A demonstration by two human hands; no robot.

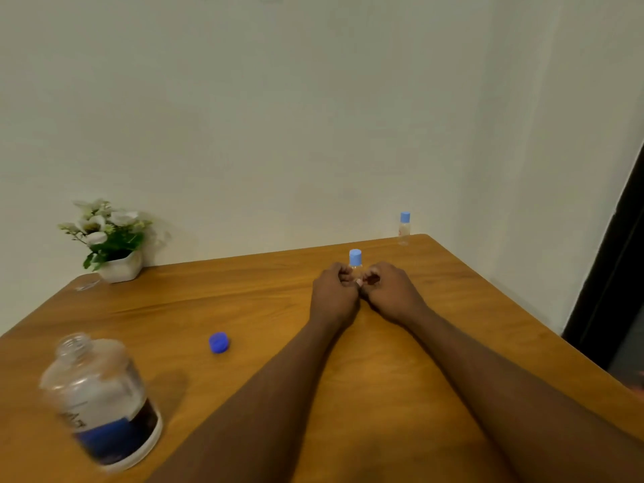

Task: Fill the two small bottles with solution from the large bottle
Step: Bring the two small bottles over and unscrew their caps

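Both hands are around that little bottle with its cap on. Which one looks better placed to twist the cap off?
Probably the right hand: its fingertips sit nearer the light blue cap, while the left hand wraps the small bottle lower down, suited to steadying it.

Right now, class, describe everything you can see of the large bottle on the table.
The large bottle is clear plastic by its look, with a threaded neck and an open mouth. Its dark blue cap lies apart on the wooden table. A blue, dark and white label wraps its lower body. It stands at the near left of the table and looks tilted in this wide view, slightly blurred. No liquid level can be made out. Neither hand touches it.
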